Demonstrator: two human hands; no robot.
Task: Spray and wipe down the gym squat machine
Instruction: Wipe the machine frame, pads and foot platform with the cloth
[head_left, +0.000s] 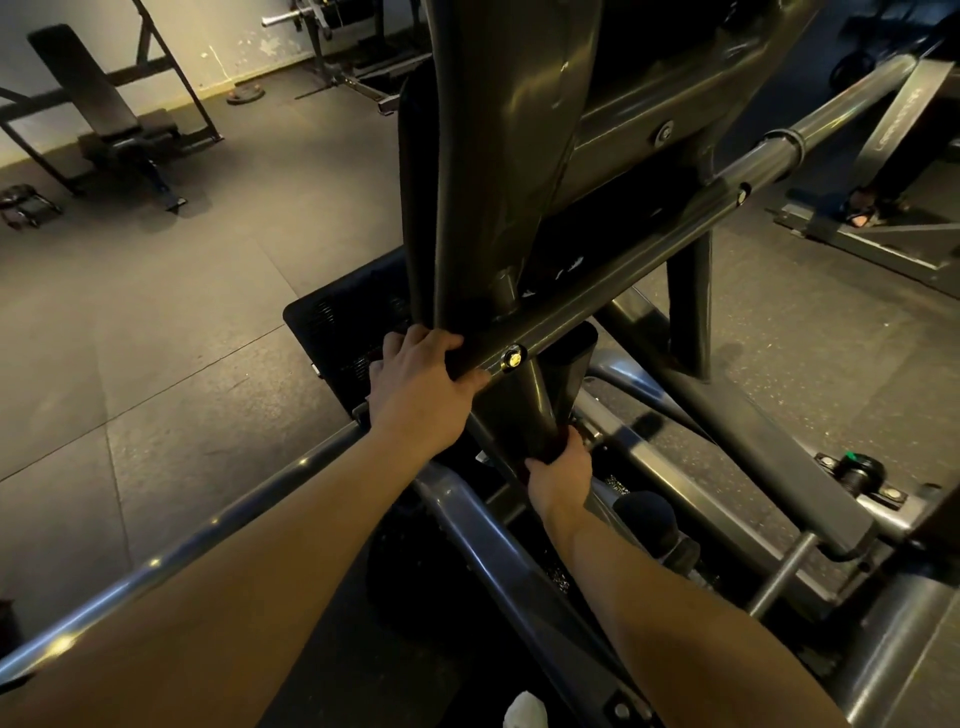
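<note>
With left fingers (449, 344) wrapped round squat-machine crossbar (623, 277), right fingers (574, 448) clutching something dark (545, 448) below it: seemingly mid-wipe, sprayer unseen.

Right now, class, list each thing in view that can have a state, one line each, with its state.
left hand: grips the near end of the slanted bar.
right hand: fingers curled round the foot of the upright post.
slanted bar: held, tilted upward to the right.
upright post: held at its foot.
bench: backrest inclined, unused.
weight plate: flat on the floor.
</note>
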